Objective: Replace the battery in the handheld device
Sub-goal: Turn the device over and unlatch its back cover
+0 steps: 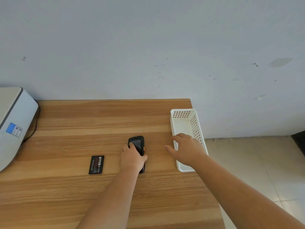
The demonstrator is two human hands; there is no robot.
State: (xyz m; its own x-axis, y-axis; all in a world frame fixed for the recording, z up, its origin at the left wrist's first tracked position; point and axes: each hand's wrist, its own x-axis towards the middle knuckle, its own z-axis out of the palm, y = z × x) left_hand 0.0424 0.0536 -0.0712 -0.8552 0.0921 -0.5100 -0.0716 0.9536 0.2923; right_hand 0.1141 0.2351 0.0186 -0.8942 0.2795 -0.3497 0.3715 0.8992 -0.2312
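Note:
A black handheld device (pixel 137 143) lies screen-up on the wooden table (pixel 99 123), near its middle. My left hand (pixel 132 158) rests on top of the device, fingers on its screen and thumb at its right edge, covering its lower half. A flat black battery (pixel 96 164) with a label lies on the table to the left of the device, apart from it. My right hand (pixel 186 148) hovers with fingers spread over the near left rim of a white basket (pixel 196 124), holding nothing.
The white perforated basket stands at the table's right edge; what I can see of its inside holds nothing. A grey-white machine (pixel 14 123) with a blue sticker sits at the far left with a cable behind it. Tiled floor lies beyond the table's right edge.

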